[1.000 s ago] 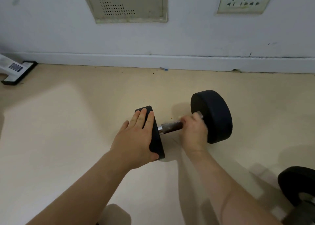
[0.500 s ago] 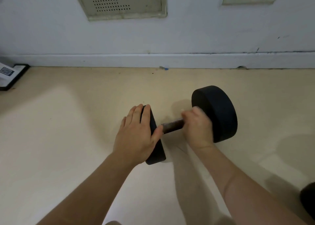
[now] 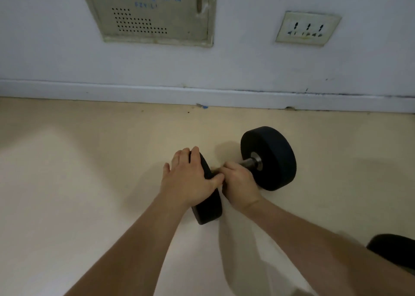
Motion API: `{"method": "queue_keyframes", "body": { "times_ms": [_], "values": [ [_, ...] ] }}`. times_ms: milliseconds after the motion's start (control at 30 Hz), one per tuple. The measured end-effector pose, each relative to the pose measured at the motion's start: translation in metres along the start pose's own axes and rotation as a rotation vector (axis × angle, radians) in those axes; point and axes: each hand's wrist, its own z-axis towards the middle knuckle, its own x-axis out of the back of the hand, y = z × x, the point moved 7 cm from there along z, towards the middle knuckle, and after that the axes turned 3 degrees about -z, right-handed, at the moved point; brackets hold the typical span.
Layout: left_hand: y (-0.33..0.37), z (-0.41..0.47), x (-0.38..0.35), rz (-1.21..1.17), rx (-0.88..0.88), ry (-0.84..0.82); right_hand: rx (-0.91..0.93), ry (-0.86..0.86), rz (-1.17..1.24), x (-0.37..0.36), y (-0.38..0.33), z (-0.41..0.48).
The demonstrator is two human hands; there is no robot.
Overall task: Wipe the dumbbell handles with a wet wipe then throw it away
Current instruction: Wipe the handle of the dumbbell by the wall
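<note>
**On the floor point(image 3: 89, 183) by the wall point(image 3: 247, 60): two grips on one dumbbell point(image 3: 277, 170)**

The left grip point(image 3: 190, 176) clasps the near weight disc point(image 3: 207, 212), with its fingers laid nearly straight over the outer face and its thumb hooked across the rim. The right grip point(image 3: 240, 183) is curled tight round the handle point(image 3: 248, 161). Whether a wipe sits under its fingers cannot be told.

The beige floor meets a white skirting board point(image 3: 134, 91). On the wall above are a vented metal box point(image 3: 157, 10) and a socket plate point(image 3: 308, 28).

The dumbbell lies crosswise on the floor. Its far disc point(image 3: 267, 147) is just right of the right grip, with a short stretch of bare handle between them. A second dark weight point(image 3: 393, 248) shows at the lower right edge.
</note>
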Motion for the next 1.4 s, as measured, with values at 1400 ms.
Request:
{"method": "queue_keyframes", "body": {
  "times_ms": [1400],
  "values": [
    [-0.013, 0.054, 0.032, 0.285, -0.003, -0.027, -0.186, 0.332, 0.050, -0.014, 0.051, 0.087]
  ]
}}
